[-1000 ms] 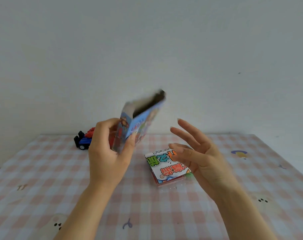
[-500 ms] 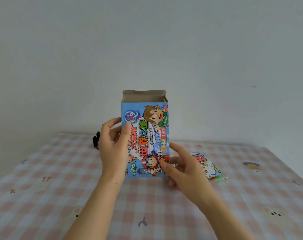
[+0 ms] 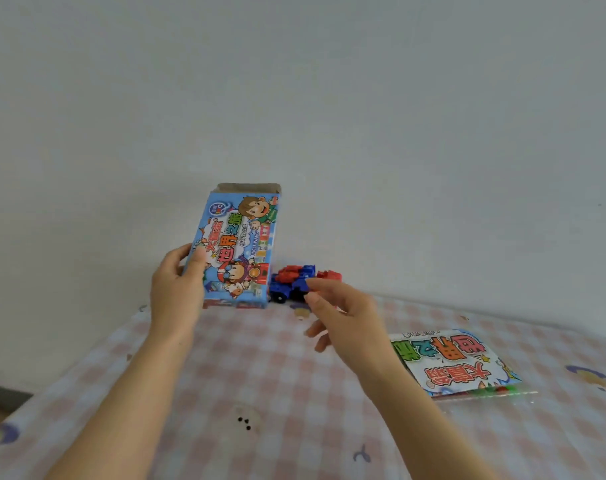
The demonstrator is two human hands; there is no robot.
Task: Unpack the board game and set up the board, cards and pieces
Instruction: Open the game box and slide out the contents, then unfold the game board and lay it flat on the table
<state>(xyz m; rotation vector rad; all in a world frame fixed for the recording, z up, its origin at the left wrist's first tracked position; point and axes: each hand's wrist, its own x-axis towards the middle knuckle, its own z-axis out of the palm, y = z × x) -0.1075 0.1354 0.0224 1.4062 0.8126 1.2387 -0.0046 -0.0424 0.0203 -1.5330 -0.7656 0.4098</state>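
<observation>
The left hand (image 3: 177,289) is closing its grip on the left edge of the box (image 3: 239,244), the thumb (image 3: 198,262) pressing on the printed front and the fingers curling round behind. The right hand (image 3: 343,317) is hovering beside it with its grip apart, fingers loosely spread and holding nothing.

The box is standing upright, leaning a little to the right, at the far edge of the pink-checked table (image 3: 260,382); whether its bottom is resting there cannot be told. Its top is gaping open and showing plain brown card inside, with the contents hidden. The blue front is carrying cartoon children, the large characters 世界之旅 and the small words "UNCLE WANG".

Just right of the box, beyond the right hand's fingertips, a red and blue toy truck (image 3: 301,282) is sitting against the wall (image 3: 398,116).

Well to the right, a clear plastic bag (image 3: 516,396) is lying flat on the table. It is holding a folded printed sheet (image 3: 450,362), showing the same large characters upside down, and small red and green pieces (image 3: 491,389) along its near edge.
</observation>
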